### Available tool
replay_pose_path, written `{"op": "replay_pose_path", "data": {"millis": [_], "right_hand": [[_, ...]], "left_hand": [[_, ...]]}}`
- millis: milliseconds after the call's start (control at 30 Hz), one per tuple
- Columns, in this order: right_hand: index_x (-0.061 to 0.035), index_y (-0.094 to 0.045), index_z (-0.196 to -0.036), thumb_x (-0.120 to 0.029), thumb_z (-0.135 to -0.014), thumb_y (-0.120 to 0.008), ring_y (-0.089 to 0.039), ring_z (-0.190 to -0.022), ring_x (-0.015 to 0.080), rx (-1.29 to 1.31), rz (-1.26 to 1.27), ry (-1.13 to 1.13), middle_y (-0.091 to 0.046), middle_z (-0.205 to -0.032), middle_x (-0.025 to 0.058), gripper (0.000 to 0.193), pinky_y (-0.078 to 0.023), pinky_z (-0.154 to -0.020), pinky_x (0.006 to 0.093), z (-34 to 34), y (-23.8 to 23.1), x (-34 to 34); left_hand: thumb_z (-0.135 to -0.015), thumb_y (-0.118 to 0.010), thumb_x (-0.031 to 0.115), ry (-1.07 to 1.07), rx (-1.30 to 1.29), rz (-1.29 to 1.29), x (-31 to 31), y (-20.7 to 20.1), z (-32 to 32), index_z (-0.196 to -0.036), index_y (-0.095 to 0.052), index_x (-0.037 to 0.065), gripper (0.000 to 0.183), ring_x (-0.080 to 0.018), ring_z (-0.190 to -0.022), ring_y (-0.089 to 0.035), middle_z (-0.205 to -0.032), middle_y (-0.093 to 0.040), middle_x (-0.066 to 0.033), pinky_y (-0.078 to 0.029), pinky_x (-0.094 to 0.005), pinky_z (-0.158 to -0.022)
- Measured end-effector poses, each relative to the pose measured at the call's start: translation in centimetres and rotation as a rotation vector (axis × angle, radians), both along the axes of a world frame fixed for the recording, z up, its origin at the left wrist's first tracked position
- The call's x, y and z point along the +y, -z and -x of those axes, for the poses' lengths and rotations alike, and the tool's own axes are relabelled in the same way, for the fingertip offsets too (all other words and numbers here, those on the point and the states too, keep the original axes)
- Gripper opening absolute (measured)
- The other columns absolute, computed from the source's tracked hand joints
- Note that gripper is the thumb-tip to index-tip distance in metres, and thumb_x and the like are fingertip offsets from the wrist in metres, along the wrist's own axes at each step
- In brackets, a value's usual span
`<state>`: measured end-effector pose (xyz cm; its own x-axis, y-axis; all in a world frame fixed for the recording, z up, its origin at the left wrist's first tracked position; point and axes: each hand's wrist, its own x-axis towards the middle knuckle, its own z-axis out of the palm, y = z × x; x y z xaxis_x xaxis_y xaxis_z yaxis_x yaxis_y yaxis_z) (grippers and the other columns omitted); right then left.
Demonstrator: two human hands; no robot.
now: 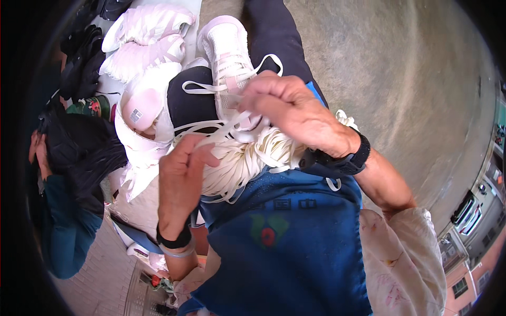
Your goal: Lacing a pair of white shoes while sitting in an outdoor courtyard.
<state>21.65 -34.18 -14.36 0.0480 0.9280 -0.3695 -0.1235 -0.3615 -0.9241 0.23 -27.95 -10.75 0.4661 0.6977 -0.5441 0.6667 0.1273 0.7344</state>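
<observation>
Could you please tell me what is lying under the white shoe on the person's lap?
Under the white shoe shows a dark trouser knee and a bundle of white laces. The right hand hides the shoe's near end.

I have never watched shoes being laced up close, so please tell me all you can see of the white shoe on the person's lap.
The white shoe is a low sneaker, seemingly of smooth synthetic and mesh, with pale pink trim at the tongue. It lies on the person's dark trouser leg, toe pointing away, sole down. Flat white laces run loosely through its eyelets and trail off. The right hand covers its near end, pinching lace; the left hand holds a lace strand below it.
</observation>
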Motion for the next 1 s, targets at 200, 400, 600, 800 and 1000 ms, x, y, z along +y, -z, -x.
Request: {"op": "replay_pose_path", "data": {"millis": [200,400,600,800,1000], "right_hand": [[0.0103,-0.058,-0.102,-0.003,-0.089,-0.052,-0.065,-0.082,0.0171,0.857,0.173,0.382,-0.065,-0.097,0.0133,0.02,-0.056,-0.083,0.0343,-0.9,-0.3,-0.4],[0.0023,-0.061,-0.091,-0.009,-0.092,-0.048,-0.056,-0.064,0.0134,0.361,0.197,0.011,-0.059,-0.073,0.0055,0.017,-0.047,-0.06,0.0271,-4.2,-0.3,-2.1],[0.0011,-0.064,-0.09,-0.015,-0.092,-0.052,-0.056,-0.065,0.0157,-0.448,0.15,-0.133,-0.058,-0.068,0.0077,0.021,-0.048,-0.064,0.0318,-5.3,0.8,-3.9],[0.0006,-0.065,-0.091,-0.014,-0.091,-0.054,-0.053,-0.059,0.0117,-0.464,0.041,-0.052,-0.058,-0.069,0.0042,0.018,-0.046,-0.057,0.0282,-5.1,1.1,-4.0],[0.0016,-0.064,-0.092,-0.004,-0.088,-0.051,-0.049,-0.058,0.0074,0.305,0.124,0.441,-0.05,-0.061,-0.0028,0.014,-0.049,-0.066,0.0283,-4.3,-1.3,-2.4]], "left_hand": [[-0.099,-0.05,0.034,0.033,0.075,0.118,2.2,-0.9,1.8,-0.092,-0.068,0.004,0.035,-0.0032,-0.056,-0.043,-0.066,-0.058,0.0032,-0.035,-0.0185,-0.053],[-0.1,-0.046,0.031,-0.277,-0.244,0.233,3.0,1.6,4.7,-0.091,-0.066,0.0,0.038,-0.0081,-0.063,-0.056,-0.082,-0.064,-0.0069,-0.043,-0.0191,-0.051],[-0.101,-0.034,0.02,-0.857,-0.838,0.514,4.3,1.5,2.1,-0.096,-0.059,-0.006,0.036,-0.0351,-0.129,-0.045,-0.127,-0.054,-0.0242,-0.032,-0.0467,-0.112],[-0.1,-0.035,0.02,-0.656,-1.233,0.619,5.8,3.3,4.6,-0.077,-0.05,0.005,0.031,-0.0273,-0.101,-0.054,-0.088,-0.054,-0.0099,-0.03,-0.051,-0.109],[-0.1,-0.037,0.021,-0.476,-1.183,0.573,5.6,3.0,2.9,-0.071,-0.041,0.01,0.032,-0.0139,-0.062,-0.034,-0.066,-0.033,-0.0016,-0.036,-0.0326,-0.073]]}}
